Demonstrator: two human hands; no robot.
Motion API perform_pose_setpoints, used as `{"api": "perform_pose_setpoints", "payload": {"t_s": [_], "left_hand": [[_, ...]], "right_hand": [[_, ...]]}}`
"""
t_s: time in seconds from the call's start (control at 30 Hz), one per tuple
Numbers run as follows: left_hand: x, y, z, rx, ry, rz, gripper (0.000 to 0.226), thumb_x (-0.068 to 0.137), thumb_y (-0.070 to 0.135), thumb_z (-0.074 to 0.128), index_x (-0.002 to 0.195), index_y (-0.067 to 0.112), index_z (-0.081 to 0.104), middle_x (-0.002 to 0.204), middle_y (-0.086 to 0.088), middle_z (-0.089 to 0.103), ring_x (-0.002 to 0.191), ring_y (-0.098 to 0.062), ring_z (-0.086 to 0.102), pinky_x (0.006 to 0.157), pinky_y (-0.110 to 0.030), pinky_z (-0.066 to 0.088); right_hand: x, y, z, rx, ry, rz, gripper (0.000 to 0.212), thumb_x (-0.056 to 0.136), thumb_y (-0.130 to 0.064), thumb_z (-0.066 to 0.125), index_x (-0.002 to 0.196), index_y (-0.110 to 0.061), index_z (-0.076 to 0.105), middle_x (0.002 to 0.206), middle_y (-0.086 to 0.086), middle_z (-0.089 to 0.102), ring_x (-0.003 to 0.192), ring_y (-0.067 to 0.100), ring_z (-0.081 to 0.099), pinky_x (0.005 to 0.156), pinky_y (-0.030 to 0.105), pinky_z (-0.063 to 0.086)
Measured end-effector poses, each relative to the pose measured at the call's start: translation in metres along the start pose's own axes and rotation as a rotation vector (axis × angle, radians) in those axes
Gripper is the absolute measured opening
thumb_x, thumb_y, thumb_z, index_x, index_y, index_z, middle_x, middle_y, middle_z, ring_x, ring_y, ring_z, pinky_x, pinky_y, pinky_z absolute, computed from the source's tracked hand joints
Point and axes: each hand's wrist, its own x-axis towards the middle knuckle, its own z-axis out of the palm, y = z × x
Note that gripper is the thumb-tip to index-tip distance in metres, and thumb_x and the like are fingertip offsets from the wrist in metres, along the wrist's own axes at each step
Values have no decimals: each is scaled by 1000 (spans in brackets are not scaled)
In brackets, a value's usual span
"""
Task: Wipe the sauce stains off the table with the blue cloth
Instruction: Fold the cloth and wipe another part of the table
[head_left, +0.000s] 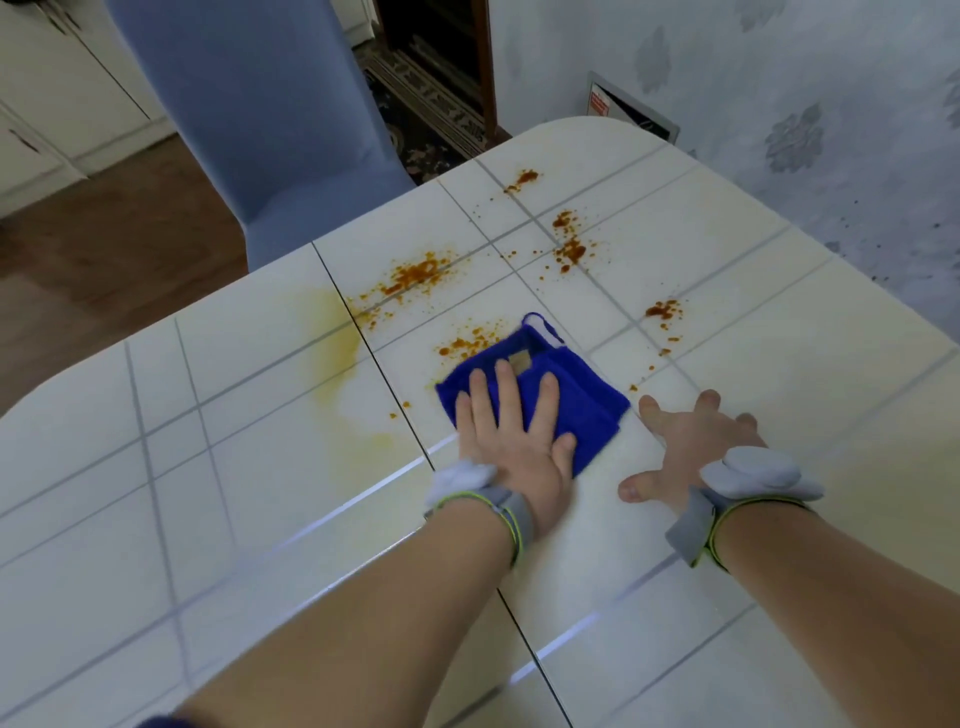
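Near the middle of the glossy white tiled table (249, 467), a folded, fluffy blue cloth (576, 395) with a white label tab at its far corner, lying flat on the surface. On top of its near-left part, the left hand (511, 436), palm down, fingers (503, 384) straight and slightly spread, pressing rather than gripping, nothing curled round the fabric. Just beside the cloth to the right, the right hand (693, 447), flat on the bare tabletop, fingers splayed wide, thumb stuck out toward the near edge, holding nothing; index fingertip close to the cloth's right corner, contact impossible to tell. Round both wrists, grey wrist straps (691, 535) edged in yellow-green, each with a pale padded unit on top. Beyond the cloth, orange-brown sauce stains (415, 274) in several spattered patches: one touching the cloth's far-left edge, a larger one farther left, more toward the far corner, a small one off to the right. Left of the cloth, a faint yellowish smear (332, 338) across the tiles. Behind the table, a chair in a blue-grey fabric cover (260, 104), a brown wooden floor (104, 234), a dark patterned rug (431, 104), and at right a pale wall with grey leaf-patterned wallpaper (779, 78).
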Motion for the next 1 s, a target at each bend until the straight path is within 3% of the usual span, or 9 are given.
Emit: {"api": "perform_pose_setpoints", "payload": {"t_s": [0.1,0.2,0.37,0.53,0.63,0.7,0.8,0.87,1.0], "left_hand": [[-32,2,10,-10,18,220,64,95,52,20,155,31,14,162,-18,5,146,-46,3,118,-57,6],[-9,-25,0,87,5,335,60,98,54,17,154,39,2,163,-14,-4,148,-41,-4,119,-50,-4],[27,-8,-7,19,-14,21,60,98,53,6,153,36,-8,162,-12,-15,146,-39,-14,118,-50,-10],[-25,8,11,-28,42,279,62,95,49,22,154,30,24,160,-18,18,145,-46,14,117,-58,14],[1,-9,-1,83,-15,355,63,93,56,5,154,40,0,163,-12,-5,148,-40,-6,119,-51,-5],[27,-8,-9,89,-38,260,60,95,57,3,152,42,-10,162,-9,-16,147,-36,-15,118,-48,-12],[34,14,-9,23,-24,80,61,99,55,11,153,37,-9,161,-11,-18,145,-39,-17,117,-50,-13],[12,34,1,18,10,114,63,98,53,13,155,33,-2,162,-15,-13,145,-42,-13,117,-53,-11],[-8,36,8,9,51,267,64,94,54,19,155,34,18,161,-18,11,145,-46,8,118,-58,7]], "right_hand": [[1,-3,1,4,2,24,89,69,-66,68,139,-40,21,127,13,29,112,39,38,94,44,43],[1,-2,2,16,-3,11,94,67,-68,67,141,-40,18,127,14,28,112,42,38,94,45,43],[0,0,2,1,2,2,90,68,-67,65,141,-38,21,126,14,28,112,41,38,97,43,38],[-5,-1,5,69,54,3,87,63,-65,70,135,-41,28,127,12,29,114,41,37,94,46,43],[-8,6,5,47,79,-48,88,66,-68,65,138,-39,23,131,12,30,112,39,40,93,41,40],[-8,15,5,96,70,-81,88,71,-66,62,143,-38,20,133,9,33,114,37,43,93,41,42],[-6,36,-8,225,136,-84,61,85,-59,53,137,-29,45,136,4,49,120,28,49,100,41,41],[-1,53,-16,146,160,-45,60,81,-66,52,128,-29,53,136,4,47,122,27,45,101,42,40],[13,64,-17,-51,36,-22,89,74,-74,55,146,-34,20,143,15,22,124,40,32,103,41,32]]}}
